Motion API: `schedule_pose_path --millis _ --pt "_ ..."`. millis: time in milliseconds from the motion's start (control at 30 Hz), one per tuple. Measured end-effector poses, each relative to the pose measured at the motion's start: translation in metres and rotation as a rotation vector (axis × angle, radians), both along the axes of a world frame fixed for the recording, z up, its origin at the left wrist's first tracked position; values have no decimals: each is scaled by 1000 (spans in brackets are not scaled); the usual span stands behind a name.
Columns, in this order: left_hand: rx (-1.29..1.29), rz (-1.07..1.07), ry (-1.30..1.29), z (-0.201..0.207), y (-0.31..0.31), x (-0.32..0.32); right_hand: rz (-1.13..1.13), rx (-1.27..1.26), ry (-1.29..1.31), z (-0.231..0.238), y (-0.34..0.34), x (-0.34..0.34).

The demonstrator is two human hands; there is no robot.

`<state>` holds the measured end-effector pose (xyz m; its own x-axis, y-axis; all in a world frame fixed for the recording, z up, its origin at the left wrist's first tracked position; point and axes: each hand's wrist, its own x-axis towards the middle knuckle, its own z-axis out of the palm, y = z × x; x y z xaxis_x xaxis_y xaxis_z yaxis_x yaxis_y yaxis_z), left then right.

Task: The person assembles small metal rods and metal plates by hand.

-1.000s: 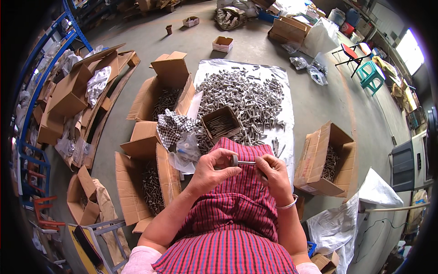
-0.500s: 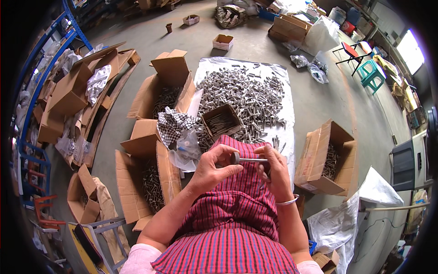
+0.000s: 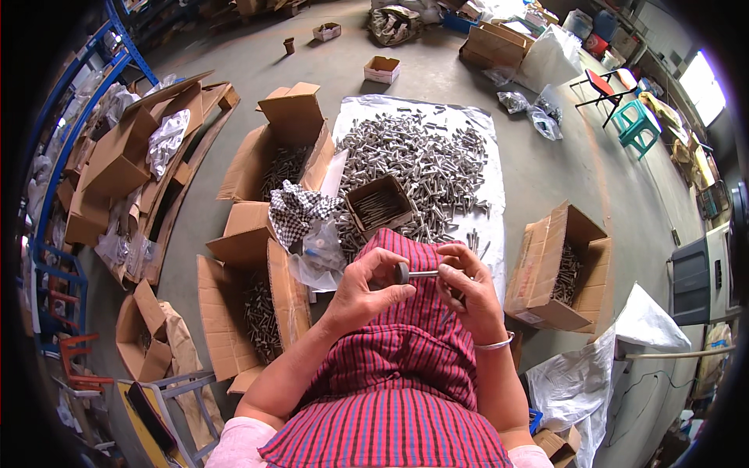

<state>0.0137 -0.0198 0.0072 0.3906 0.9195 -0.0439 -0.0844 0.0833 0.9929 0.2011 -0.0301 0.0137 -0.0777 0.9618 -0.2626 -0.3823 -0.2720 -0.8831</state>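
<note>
Over my striped lap, my left hand pinches a dark round knob-like piece by its edge between thumb and fingers. A thin silver metal rod runs straight out of it to the right. My right hand closes thumb and forefinger on the rod's other end; more slim metal seems to show under its curled fingers. Beyond my knees, a big heap of short metal bolt-like pieces covers a white sheet. At the heap's near edge stands a small brown box partly filled with similar pieces.
Cardboard boxes with metal pieces stand left, one far and one near; another box stands right. A checkered cloth and clear plastic lie by the sheet. Farther right are a green stool and a red chair.
My right hand has slid slightly left along the rod, nearer the dark round piece, so less of the rod shows. My left hand has stayed about where it was.
</note>
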Motion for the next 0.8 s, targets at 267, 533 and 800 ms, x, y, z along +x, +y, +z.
schedule_pose_path --millis 267,533,800 --pt "-22 6 -5 -6 -4 -7 38 -30 142 -7 -2 -2" --pt "-50 19 -22 -7 -4 -7 10 -54 154 -11 -4 -6" --pt "-45 17 -29 -9 -3 -8 37 -66 161 -6 -1 -6"
